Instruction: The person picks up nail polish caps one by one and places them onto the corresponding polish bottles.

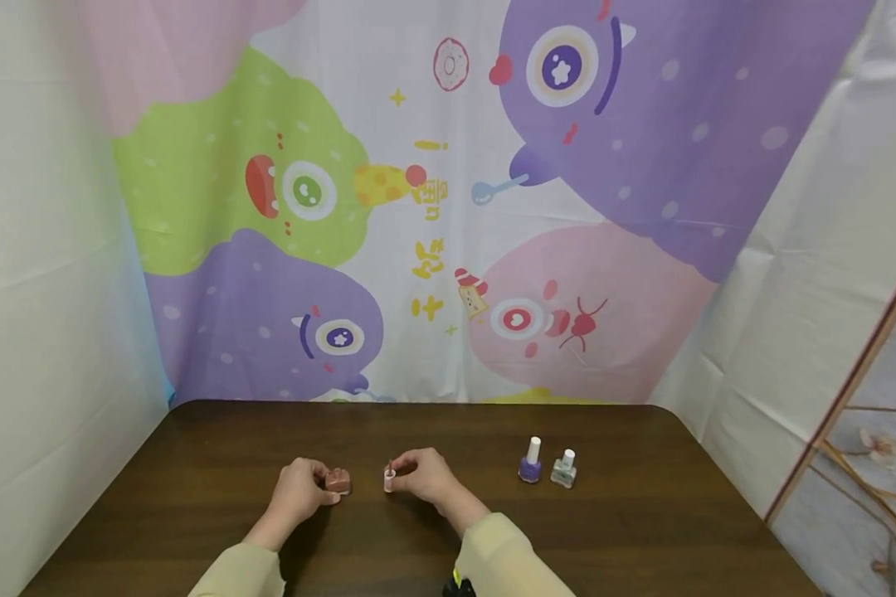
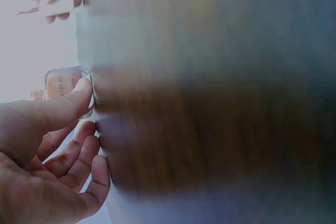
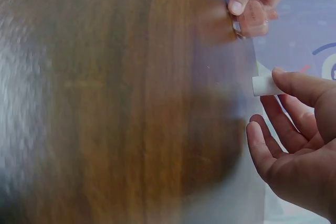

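An uncapped nail polish bottle (image 1: 338, 482) with pinkish-brown polish stands on the dark wooden table. My left hand (image 1: 297, 496) pinches it between thumb and fingers, and in the left wrist view lettering shows on the bottle (image 2: 56, 85). To its right, my right hand (image 1: 427, 478) pinches the white cap (image 1: 389, 482) of a nail polish. The cap's brush, coated in the same pinkish-brown, points up, its closed end down at the tabletop. A gap of bare wood separates cap and bottle. In the right wrist view, my thumb lies along the white cap (image 3: 265, 86).
Farther right stand two more white-capped nail polish bottles, one purple (image 1: 529, 469) and one greyish clear (image 1: 564, 471). Behind the table (image 1: 642, 531) hangs a cartoon-print curtain (image 1: 418, 348). A small black object (image 1: 459, 587) shows at the front edge by my right sleeve.
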`<state>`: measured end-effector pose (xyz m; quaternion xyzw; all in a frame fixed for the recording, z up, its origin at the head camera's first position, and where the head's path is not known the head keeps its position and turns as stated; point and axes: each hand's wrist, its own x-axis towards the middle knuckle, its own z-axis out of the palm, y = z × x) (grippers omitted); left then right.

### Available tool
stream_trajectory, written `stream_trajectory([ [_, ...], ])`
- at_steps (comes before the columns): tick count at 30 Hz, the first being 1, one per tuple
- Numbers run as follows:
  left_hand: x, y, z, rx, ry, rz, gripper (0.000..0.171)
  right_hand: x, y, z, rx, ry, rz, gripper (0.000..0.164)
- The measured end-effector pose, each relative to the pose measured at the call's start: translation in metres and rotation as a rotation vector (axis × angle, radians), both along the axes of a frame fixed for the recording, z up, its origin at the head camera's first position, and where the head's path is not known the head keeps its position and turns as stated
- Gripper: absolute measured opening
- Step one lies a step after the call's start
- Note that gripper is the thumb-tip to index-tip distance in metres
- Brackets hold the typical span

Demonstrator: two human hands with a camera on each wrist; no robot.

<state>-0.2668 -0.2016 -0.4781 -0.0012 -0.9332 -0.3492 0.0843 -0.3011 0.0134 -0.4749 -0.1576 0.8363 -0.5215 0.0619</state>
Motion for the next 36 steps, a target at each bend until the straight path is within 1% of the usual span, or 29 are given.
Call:
stream_trajectory([
  [4, 0.000, 0.001, 0.002, -0.012, -0.006, 0.001, 0.020, -0.001, 0.007, 0.006, -0.015, 0.016, 0.010, 0.017],
  [7, 0.000, 0.002, 0.004, -0.028, -0.011, -0.006, 0.020, -0.001, 0.013, 0.012, -0.032, 0.007, 0.029, 0.017],
  [12, 0.000, 0.001, 0.006, -0.061, -0.017, -0.017, 0.020, -0.002, 0.024, 0.023, -0.014, 0.009, 0.050, 0.019],
  [17, -0.003, -0.001, 0.007, -0.073, -0.015, -0.033, 0.020, -0.003, 0.035, 0.036, -0.008, 0.043, 0.062, 0.018],
  [23, -0.004, -0.005, 0.008, -0.060, -0.008, -0.045, 0.020, -0.002, 0.047, 0.052, -0.009, 0.094, 0.080, 0.019],
  [29, 0.000, -0.005, 0.011, -0.035, -0.010, -0.047, 0.021, -0.001, 0.060, 0.068, 0.006, 0.127, 0.078, 0.020],
  [32, 0.002, -0.003, 0.014, -0.019, -0.016, -0.048, 0.020, -0.001, 0.066, 0.074, 0.016, 0.135, 0.068, 0.020],
  [36, 0.003, -0.001, 0.018, 0.001, 0.000, -0.058, 0.019, 0.001, 0.076, 0.084, 0.020, 0.127, 0.059, 0.021],
])
